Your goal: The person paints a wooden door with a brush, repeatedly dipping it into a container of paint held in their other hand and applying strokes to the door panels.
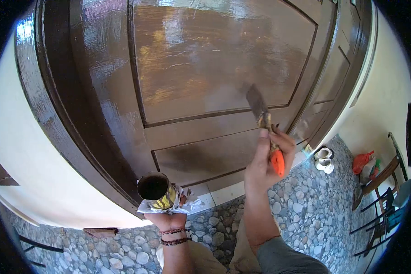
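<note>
My right hand [260, 164] is closed round a paintbrush [257, 101] with an orange handle end. The dark, flat bristles point up and overlap the lower part of the large panel of a brown door [210, 59]. That panel has glossy brown streaks and yellowish patches. Down at the left, my left hand [165, 221] grips a paint can [168, 199] from below, its palm hidden under a crumpled white wrapping [194, 202]. The can has a yellow, stained side and a dark, open top. Two beaded bracelets circle my left wrist.
A dark door frame [84, 128] and white wall [27, 150] stand close at the left. The floor is pebbled stone [301, 214]. To the right are white shoes [324, 160], a red plastic bag [362, 161] and a wooden chair [380, 179]. A brown cloth [100, 233] lies by the wall.
</note>
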The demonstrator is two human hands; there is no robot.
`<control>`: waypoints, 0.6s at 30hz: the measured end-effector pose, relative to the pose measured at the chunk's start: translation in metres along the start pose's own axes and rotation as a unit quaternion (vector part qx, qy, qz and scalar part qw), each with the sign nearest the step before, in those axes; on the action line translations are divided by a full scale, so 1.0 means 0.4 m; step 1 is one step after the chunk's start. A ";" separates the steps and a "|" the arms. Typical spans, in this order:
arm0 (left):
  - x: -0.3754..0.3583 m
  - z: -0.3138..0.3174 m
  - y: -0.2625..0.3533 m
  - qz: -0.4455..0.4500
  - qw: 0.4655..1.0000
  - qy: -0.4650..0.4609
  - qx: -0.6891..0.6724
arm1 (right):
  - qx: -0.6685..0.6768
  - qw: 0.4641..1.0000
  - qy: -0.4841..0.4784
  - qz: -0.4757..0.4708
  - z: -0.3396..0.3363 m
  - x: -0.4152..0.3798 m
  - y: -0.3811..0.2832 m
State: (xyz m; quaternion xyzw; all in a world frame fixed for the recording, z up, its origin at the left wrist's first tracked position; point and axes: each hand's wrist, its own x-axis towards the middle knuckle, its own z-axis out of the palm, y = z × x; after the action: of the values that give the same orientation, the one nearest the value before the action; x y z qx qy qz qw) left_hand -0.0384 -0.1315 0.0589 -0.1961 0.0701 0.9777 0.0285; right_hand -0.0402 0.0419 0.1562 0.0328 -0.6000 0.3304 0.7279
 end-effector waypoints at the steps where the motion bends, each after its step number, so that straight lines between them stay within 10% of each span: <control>1: 0.006 -0.006 0.002 -0.007 1.000 -0.007 -0.003 | -0.023 1.000 0.007 -0.008 0.011 0.005 0.001; 8: 0.035 -0.054 0.019 -0.031 0.989 -0.142 0.031 | -0.010 0.991 -0.118 -0.065 0.150 -0.057 -0.139; 12: -0.013 0.014 0.006 0.026 0.998 -0.052 -0.038 | 0.103 0.973 -0.184 -0.093 0.167 -0.072 -0.215; 18: 0.024 -0.044 0.041 -0.022 0.997 -0.078 0.015 | -0.004 0.996 -0.073 -0.047 0.087 -0.041 -0.166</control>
State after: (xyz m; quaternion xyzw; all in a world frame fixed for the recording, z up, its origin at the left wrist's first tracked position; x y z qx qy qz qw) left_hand -0.0420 -0.1500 0.0413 -0.1207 0.0784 0.9879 0.0581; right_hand -0.0365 -0.0327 0.1743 0.0820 -0.6508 0.2896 0.6971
